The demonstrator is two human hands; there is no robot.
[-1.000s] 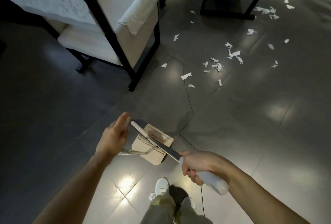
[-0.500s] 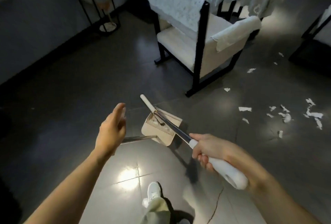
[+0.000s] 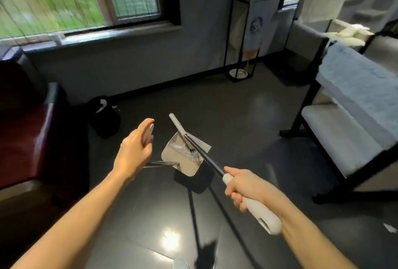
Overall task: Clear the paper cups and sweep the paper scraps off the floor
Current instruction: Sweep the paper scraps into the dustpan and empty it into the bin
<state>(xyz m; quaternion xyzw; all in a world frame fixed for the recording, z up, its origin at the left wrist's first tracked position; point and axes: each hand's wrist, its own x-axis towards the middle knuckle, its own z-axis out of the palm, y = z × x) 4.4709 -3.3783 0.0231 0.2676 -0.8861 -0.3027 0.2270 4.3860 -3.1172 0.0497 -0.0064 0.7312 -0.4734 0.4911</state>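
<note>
Broom: this is the longest thing we carry. Our right hand is wrapped tight round its white grip. The dark shaft runs up and away from us, and the head lies across the dustpan. We judge it light and stiff. It is best held at the grip, with a second hold lower on the shaft for control when sweeping.
Bin: dark, standing on the floor at its wall edge below the window, well apart from the dustpan. We take it as the likely place for the load.
Dustpan: pale and held off the floor, with its shadow lying beneath it. A thin metal handle runs from it to just under our left hand. We judge it a light, rigid shell. It should be taken by that handle and kept level, or the load slides out.
Left hand: the fingers we can see are stretched out straight above the handle. We cannot tell whether the lower fingers clasp it.
Paper scraps: a few white bits lie in the dustpan under the broom head, blurred. One more scrap lies on the floor near the chair, far from the wall edge. We judge them near weightless and limp. A quick swing could lift them, so the broom head pinning them helps.
</note>
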